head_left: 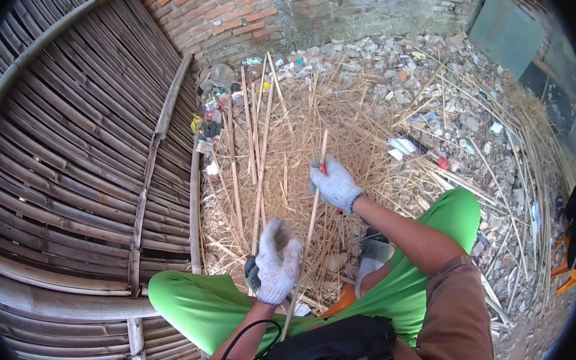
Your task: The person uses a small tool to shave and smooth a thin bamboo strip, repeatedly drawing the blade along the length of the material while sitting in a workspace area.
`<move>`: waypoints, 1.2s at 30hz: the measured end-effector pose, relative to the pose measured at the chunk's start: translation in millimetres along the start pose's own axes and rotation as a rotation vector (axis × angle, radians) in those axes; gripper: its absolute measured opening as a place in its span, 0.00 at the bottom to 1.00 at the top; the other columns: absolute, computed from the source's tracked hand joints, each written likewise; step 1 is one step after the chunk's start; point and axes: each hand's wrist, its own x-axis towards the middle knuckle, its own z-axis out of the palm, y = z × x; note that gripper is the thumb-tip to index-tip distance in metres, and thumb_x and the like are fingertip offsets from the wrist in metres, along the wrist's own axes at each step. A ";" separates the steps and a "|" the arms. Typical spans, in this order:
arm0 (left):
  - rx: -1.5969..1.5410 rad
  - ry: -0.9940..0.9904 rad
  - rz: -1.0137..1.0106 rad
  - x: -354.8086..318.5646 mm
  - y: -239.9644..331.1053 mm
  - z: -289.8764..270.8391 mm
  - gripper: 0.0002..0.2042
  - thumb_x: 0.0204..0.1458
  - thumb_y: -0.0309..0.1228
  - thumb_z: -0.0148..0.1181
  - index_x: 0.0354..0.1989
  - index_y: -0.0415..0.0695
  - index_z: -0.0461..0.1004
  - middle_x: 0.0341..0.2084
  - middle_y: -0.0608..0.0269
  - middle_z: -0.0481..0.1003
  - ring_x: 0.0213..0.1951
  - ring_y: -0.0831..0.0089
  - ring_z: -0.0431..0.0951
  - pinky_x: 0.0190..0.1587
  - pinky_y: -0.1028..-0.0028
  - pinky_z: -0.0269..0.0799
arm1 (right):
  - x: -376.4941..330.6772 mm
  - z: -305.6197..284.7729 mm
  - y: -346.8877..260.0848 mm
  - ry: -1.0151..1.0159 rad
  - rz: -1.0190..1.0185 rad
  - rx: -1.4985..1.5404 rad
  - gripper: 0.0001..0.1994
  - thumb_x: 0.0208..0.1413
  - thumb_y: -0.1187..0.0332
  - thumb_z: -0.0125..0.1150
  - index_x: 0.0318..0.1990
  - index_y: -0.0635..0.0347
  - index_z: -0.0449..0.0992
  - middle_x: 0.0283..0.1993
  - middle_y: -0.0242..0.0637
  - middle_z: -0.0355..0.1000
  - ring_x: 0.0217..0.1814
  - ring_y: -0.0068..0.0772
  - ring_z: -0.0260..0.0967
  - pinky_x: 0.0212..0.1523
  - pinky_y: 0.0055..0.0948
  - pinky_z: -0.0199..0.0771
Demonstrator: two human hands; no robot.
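Head view: left hand point(276, 262) wraps low end of thin stick point(311, 216), keeping it steady. Right hand point(334, 182) grips stick higher, red-handled tool point(322, 169) pressed against it.

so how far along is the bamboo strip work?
Done: pale shavings carpet the ground, with several long split strips lying on them. In hand: the gloved left hand steadies one thin bamboo strip while the gloved right hand works a red-handled tool against it. Left: cannot tell how much uncut stock remains.
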 end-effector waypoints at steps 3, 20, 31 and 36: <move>0.061 -0.098 -0.074 -5.1 3.3 4.6 0.34 0.67 0.36 0.67 0.77 0.35 0.60 0.63 0.44 0.76 0.60 0.58 0.82 0.64 0.60 0.77 | -6.6 -3.1 -21.6 -0.033 0.125 -0.027 0.10 0.71 0.62 0.57 0.49 0.58 0.71 0.31 0.37 0.77 0.32 0.32 0.78 0.35 0.37 0.79; 0.114 -0.243 -0.219 -23.5 2.5 21.4 0.20 0.72 0.40 0.57 0.64 0.40 0.75 0.29 0.51 0.81 0.31 0.61 0.85 0.37 0.62 0.79 | 2.3 -7.6 -0.7 0.047 -0.076 -0.242 0.14 0.69 0.58 0.56 0.43 0.63 0.72 0.29 0.44 0.79 0.33 0.45 0.80 0.40 0.44 0.80; -0.337 -0.147 -0.435 -32.2 25.0 27.1 0.10 0.70 0.34 0.61 0.47 0.40 0.81 0.24 0.74 0.74 0.24 0.88 0.69 0.26 0.81 0.64 | 14.2 -22.5 -19.2 0.104 -0.105 -0.050 0.14 0.69 0.60 0.58 0.50 0.62 0.71 0.31 0.37 0.77 0.32 0.32 0.79 0.36 0.37 0.80; -0.277 -0.178 -0.415 -34.9 21.5 27.4 0.10 0.70 0.34 0.61 0.47 0.39 0.80 0.24 0.73 0.74 0.24 0.86 0.68 0.27 0.80 0.65 | 23.3 -30.2 -19.1 0.147 -0.148 0.114 0.15 0.70 0.61 0.58 0.54 0.64 0.70 0.34 0.37 0.75 0.32 0.30 0.77 0.35 0.36 0.81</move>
